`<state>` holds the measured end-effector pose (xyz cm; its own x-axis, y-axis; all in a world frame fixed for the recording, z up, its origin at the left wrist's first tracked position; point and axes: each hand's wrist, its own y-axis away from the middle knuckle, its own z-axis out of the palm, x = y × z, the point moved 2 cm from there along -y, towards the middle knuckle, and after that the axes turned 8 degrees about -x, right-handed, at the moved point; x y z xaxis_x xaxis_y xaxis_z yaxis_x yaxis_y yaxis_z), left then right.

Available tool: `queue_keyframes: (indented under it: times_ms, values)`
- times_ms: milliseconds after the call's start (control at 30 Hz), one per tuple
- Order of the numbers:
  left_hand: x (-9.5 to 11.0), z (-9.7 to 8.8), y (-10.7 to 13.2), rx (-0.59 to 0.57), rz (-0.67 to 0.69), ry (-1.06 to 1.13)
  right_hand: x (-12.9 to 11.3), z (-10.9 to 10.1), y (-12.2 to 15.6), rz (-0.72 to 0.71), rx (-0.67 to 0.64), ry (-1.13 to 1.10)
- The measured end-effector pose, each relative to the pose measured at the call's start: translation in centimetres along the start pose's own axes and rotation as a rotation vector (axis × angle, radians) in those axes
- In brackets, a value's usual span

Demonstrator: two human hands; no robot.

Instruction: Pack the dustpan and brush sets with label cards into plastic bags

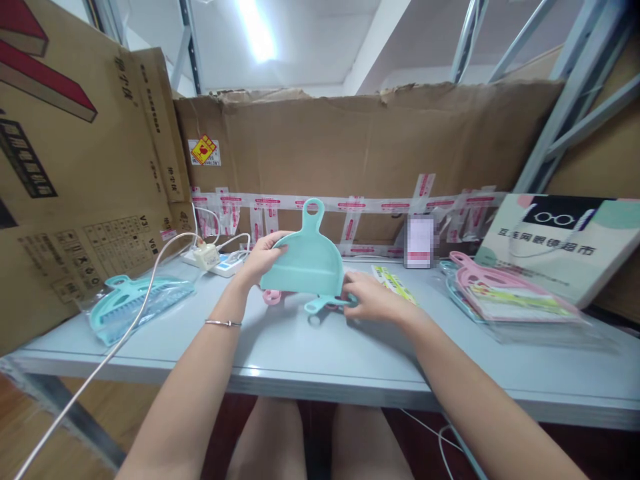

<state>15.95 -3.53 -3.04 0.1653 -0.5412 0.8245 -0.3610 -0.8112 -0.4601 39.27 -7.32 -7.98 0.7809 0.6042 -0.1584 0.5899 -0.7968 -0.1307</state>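
My left hand [261,257] grips the left rim of a small teal dustpan [306,261], which stands tilted up on the grey table [310,353] with its looped handle pointing upward. My right hand [367,298] lies on the table to the right, its fingers closed on the handle of a teal brush [323,305] just under the dustpan. A pink piece [271,297] shows below the dustpan's left corner. A thin bracelet is on my left wrist.
A bagged teal brush set [133,303] lies at the left. Bagged pink sets [500,293] are stacked at the right beside a printed box [565,243]. A power strip [220,261] with white cables sits at the back. Cardboard walls [360,140] surround the table.
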Motion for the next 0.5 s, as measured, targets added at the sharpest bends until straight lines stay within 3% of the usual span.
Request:
queue_keyframes:
  times_ms: [100, 233, 367, 500]
  values:
    - [0.3, -1.3, 0.2, 0.137, 0.050, 0.007, 0.9, -1.8, 0.7, 0.024, 0.266, -0.079]
    - [0.6, -3.1, 0.9, 0.278, 0.144, -0.067, 2.2, -4.2, 2.5, 0.093, 0.602, -0.375]
    - [1.2, -2.2, 1.8, 0.137, 0.080, -0.176, 1.4, -4.9, 3.4, 0.044, 0.747, -0.668]
    - [1.9, 0.6, 2.5, -0.105, -0.010, -0.153, -0.7, -4.1, 2.5, -0.028, 0.719, -0.779]
